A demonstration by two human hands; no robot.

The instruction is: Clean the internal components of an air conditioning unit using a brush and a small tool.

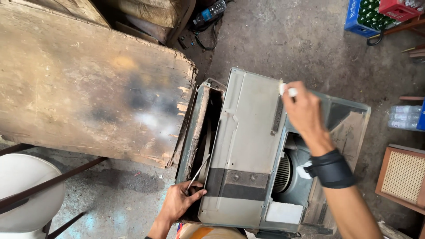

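Observation:
A grey metal air-conditioner chassis (248, 146) lies on the concrete floor, with a round blower wheel (281, 172) showing in its opened side. My left hand (179, 201) grips the near left corner of the casing, and a thin metal tool (198, 171), like a screwdriver shaft, sticks up from its fingers. My right hand (303, 110) is over the far top edge of the casing, fingers closed on a small white object (290, 91). A black wrist band (331, 169) sits on that arm.
A worn wooden board (88, 84) lies beside the unit on the left. A white stool (26, 190) with dark metal legs is at lower left. A blue bottle crate (367, 17) stands far right, plastic bottles (405, 117) and a cane-panelled box (403, 177) at right.

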